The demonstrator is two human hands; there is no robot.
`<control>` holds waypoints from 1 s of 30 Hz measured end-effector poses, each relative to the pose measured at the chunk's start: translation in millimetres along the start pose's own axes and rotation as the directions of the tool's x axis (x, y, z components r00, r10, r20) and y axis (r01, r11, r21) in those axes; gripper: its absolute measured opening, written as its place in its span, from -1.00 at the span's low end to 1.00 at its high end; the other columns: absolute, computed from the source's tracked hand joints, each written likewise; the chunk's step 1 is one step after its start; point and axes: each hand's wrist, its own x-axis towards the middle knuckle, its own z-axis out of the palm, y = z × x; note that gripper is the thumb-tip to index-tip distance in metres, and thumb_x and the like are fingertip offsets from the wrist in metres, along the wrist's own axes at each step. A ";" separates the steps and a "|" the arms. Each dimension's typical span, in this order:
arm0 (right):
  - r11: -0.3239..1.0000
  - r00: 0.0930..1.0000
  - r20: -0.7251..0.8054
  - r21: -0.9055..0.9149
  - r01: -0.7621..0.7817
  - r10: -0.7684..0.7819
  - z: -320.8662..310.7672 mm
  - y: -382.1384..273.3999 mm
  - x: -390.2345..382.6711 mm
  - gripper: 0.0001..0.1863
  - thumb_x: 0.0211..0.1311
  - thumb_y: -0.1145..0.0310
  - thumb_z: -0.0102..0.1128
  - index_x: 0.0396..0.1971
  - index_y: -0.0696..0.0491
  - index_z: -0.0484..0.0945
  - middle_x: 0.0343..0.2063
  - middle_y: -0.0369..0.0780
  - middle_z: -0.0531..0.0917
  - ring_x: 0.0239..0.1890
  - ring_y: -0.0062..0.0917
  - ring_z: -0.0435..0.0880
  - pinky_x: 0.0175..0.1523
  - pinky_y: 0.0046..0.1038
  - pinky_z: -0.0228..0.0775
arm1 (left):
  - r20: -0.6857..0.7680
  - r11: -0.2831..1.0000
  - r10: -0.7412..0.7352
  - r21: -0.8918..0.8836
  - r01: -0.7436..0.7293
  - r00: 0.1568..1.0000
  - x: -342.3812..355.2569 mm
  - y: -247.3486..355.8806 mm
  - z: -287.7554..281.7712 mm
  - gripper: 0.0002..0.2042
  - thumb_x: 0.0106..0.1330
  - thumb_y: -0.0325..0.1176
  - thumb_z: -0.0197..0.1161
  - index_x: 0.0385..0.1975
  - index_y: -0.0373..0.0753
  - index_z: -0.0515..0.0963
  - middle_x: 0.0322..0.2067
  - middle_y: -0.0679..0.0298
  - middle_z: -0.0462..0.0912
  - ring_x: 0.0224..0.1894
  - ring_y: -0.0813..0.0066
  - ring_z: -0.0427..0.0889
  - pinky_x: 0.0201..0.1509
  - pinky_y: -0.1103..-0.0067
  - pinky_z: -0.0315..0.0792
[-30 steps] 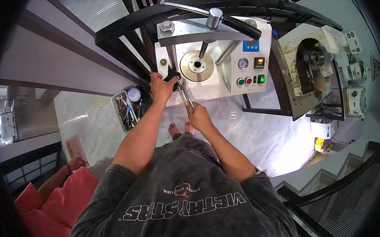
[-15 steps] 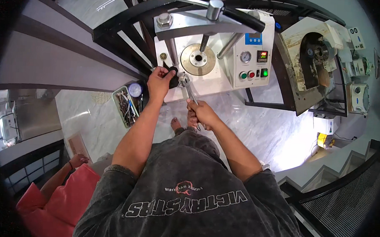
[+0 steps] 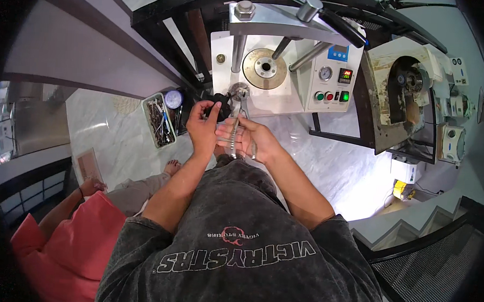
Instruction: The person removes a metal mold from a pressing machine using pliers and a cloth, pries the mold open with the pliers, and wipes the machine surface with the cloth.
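Fingers [image 3: 215, 113] of the left hand [image 3: 201, 130], head view: pinched on a black cloth [image 3: 221, 108] at the near left corner of the white press base [image 3: 276, 102]. Right hand [image 3: 262, 141] palm up, its fingers uncurled, with the spread handles of metal pliers [image 3: 233, 135] lying across them; pliers' head meets a round metal piece [image 3: 237, 89], near the flanged round plate [image 3: 252, 76].

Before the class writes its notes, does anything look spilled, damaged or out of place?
Yes: the machine on the right looks dirty. Brown smears mark its pale top around the dark opening, unlike the cleaner white machine to its left. Nothing looks clearly broken.
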 end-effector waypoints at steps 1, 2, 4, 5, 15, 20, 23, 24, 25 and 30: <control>1.000 0.999 0.053 -0.022 -0.002 0.003 -5.8 -3.3 -4.2 -0.52 0.48 0.11 -0.19 0.05 0.28 0.32 0.04 0.12 0.51 0.15 -0.14 0.51 0.25 -0.05 0.35 | 0.014 0.999 0.019 -0.033 -0.018 1.000 1.0 2.7 1.2 -0.87 0.16 -0.43 0.39 -0.39 -0.31 0.58 -0.43 0.34 0.59 -0.40 0.62 0.48 -0.29 0.66 0.35; 1.000 0.999 0.049 -0.028 -0.008 0.009 -5.6 -6.5 -11.8 -0.52 0.48 0.11 -0.19 0.05 0.28 0.32 0.04 0.12 0.51 0.15 -0.14 0.51 0.25 -0.05 0.35 | 0.008 0.999 0.013 -0.036 -0.012 1.000 1.1 2.3 0.0 -0.87 0.16 -0.43 0.39 -0.39 -0.31 0.58 -0.43 0.34 0.59 -0.40 0.62 0.48 -0.29 0.66 0.35; 0.993 0.999 0.034 -0.121 -0.015 0.019 -6.1 -14.2 -29.5 -0.48 0.48 0.10 -0.21 0.10 0.30 0.29 0.07 0.12 0.49 0.15 -0.12 0.51 0.24 -0.08 0.37 | 0.003 1.000 0.029 0.007 -0.029 1.000 0.3 1.7 -1.9 -0.88 0.15 -0.43 0.39 -0.39 -0.29 0.59 -0.42 0.30 0.60 -0.38 0.54 0.53 -0.27 0.62 0.37; 0.991 0.998 0.040 -0.122 -0.046 0.051 -11.1 -19.1 -36.6 -0.46 0.49 0.11 -0.23 0.15 0.31 0.27 0.08 0.12 0.48 0.15 -0.12 0.51 0.25 -0.08 0.37 | 0.001 1.000 0.024 0.003 -0.024 1.000 -1.0 4.4 -1.7 -0.88 0.15 -0.43 0.39 -0.39 -0.29 0.59 -0.42 0.30 0.60 -0.38 0.54 0.53 -0.27 0.62 0.37; 0.911 0.958 0.059 -0.332 -0.246 0.280 -28.4 -53.9 -31.0 -0.44 0.48 0.09 -0.20 0.16 0.31 0.33 0.08 0.08 0.51 0.13 -0.24 0.56 0.21 -0.20 0.43 | 0.150 0.903 0.253 0.319 -0.289 0.956 5.0 10.8 26.7 -0.87 0.09 -0.37 0.39 -0.37 -0.19 0.62 -0.35 0.25 0.62 -0.20 0.21 0.57 -0.04 0.41 0.34; 0.890 0.952 0.047 -0.370 -0.266 0.304 -16.5 -66.5 -29.3 -0.41 0.46 0.08 -0.17 0.19 0.32 0.30 0.09 0.07 0.51 0.12 -0.27 0.57 0.17 -0.25 0.47 | 0.204 0.865 0.320 0.334 -0.373 0.925 15.1 4.4 22.0 -0.87 0.09 -0.41 0.37 -0.37 -0.20 0.61 -0.31 0.27 0.61 -0.18 0.22 0.56 -0.02 0.40 0.33; 0.869 0.942 0.025 -0.394 -0.299 0.335 -15.0 -74.8 -26.6 -0.41 0.46 0.09 -0.18 0.20 0.33 0.28 0.09 0.09 0.51 0.12 -0.25 0.56 0.16 -0.24 0.48 | 0.218 0.854 0.341 0.335 -0.398 0.915 14.7 3.8 21.9 -0.88 0.09 -0.43 0.36 -0.37 -0.20 0.61 -0.30 0.27 0.61 -0.17 0.22 0.55 -0.02 0.40 0.33; 0.862 0.938 0.005 -0.398 -0.315 0.345 -14.4 -77.6 -25.3 -0.41 0.46 0.10 -0.18 0.21 0.34 0.27 0.09 0.09 0.50 0.13 -0.22 0.55 0.16 -0.24 0.48 | 0.217 0.856 0.338 0.334 -0.395 0.916 14.9 3.7 22.3 -0.88 0.09 -0.43 0.36 -0.37 -0.20 0.61 -0.30 0.27 0.61 -0.17 0.22 0.55 -0.02 0.40 0.33; 0.860 0.937 0.001 -0.398 -0.320 0.349 -13.0 -80.4 -24.1 -0.41 0.46 0.10 -0.18 0.21 0.34 0.27 0.09 0.09 0.50 0.13 -0.22 0.55 0.16 -0.24 0.48 | 0.217 0.845 0.351 0.346 -0.408 0.911 14.8 5.2 22.6 -0.87 0.08 -0.45 0.37 -0.37 -0.22 0.61 -0.30 0.23 0.61 -0.18 0.20 0.57 -0.03 0.41 0.37; 0.891 0.914 0.056 -0.255 -0.376 0.402 -8.8 -89.5 -19.1 -0.44 0.47 0.15 -0.21 0.16 0.40 0.26 0.13 0.20 0.42 0.19 -0.01 0.45 0.26 -0.16 0.37 | 0.222 0.860 0.341 0.319 -0.398 0.914 16.5 -3.3 23.5 -0.89 0.09 -0.47 0.34 -0.38 -0.22 0.60 -0.30 0.27 0.59 -0.15 0.22 0.54 -0.03 0.38 0.34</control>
